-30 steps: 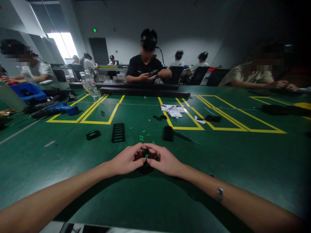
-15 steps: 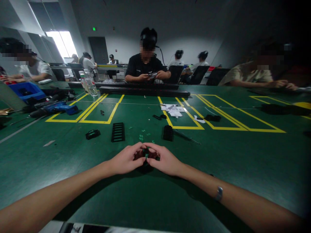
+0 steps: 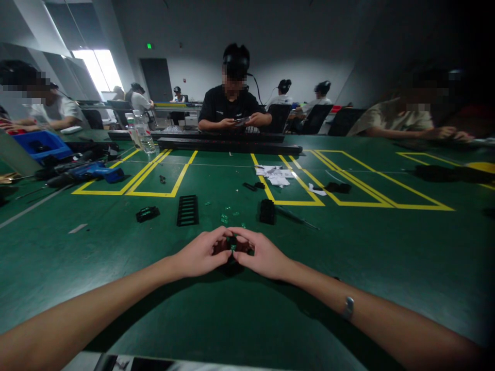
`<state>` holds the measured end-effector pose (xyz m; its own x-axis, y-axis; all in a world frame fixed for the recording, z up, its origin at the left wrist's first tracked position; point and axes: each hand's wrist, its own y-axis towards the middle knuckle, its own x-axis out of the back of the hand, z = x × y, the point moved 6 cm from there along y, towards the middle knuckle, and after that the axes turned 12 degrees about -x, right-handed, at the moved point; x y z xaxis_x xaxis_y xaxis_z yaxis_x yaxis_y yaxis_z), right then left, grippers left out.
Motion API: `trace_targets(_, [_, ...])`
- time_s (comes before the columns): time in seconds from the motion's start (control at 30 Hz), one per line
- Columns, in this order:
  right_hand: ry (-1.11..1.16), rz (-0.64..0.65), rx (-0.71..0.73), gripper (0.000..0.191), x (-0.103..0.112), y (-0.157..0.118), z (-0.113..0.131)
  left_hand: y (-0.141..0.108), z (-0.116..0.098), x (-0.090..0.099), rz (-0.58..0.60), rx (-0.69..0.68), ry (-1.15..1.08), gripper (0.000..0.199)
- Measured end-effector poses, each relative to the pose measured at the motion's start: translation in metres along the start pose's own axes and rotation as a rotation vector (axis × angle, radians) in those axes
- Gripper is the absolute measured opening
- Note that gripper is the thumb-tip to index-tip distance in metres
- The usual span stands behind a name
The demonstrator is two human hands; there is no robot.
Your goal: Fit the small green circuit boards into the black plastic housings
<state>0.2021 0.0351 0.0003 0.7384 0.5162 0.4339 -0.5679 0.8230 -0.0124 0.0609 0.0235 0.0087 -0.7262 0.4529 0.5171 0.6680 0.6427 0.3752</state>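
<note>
Black and mostly hidden by fingers, a small part with a shiny, clear bit (image 3: 233, 248) is held near the front of the green desk (image 3: 247, 319). The left hand (image 3: 204, 253) and the right hand (image 3: 263, 256) are clamped on it from either side, thumbs close together and index fingertips meeting over it; whether it touches the desk cannot be told.

Just beyond the small part lie clear, green-looking pieces (image 3: 225, 218). Beyond it to the left are a black slotted rectangular frame (image 3: 187, 210) and, farther left, a rounded black part (image 3: 147, 214). Beyond it to the right are a ridged black block (image 3: 267, 212) and a thin screwdriver-like tool (image 3: 297, 217), with white paper scraps (image 3: 275, 175) farther back. Well to its left rests a blue-and-black power tool (image 3: 93, 172).
</note>
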Motion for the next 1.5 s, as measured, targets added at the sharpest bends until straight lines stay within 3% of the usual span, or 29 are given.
trace_targets(1.5, [-0.003, 0.009, 0.005, 0.055, 0.0000, 0.0002, 0.0011, -0.0004, 0.0028, -0.0003, 0.005, 0.025, 0.051, 0.026])
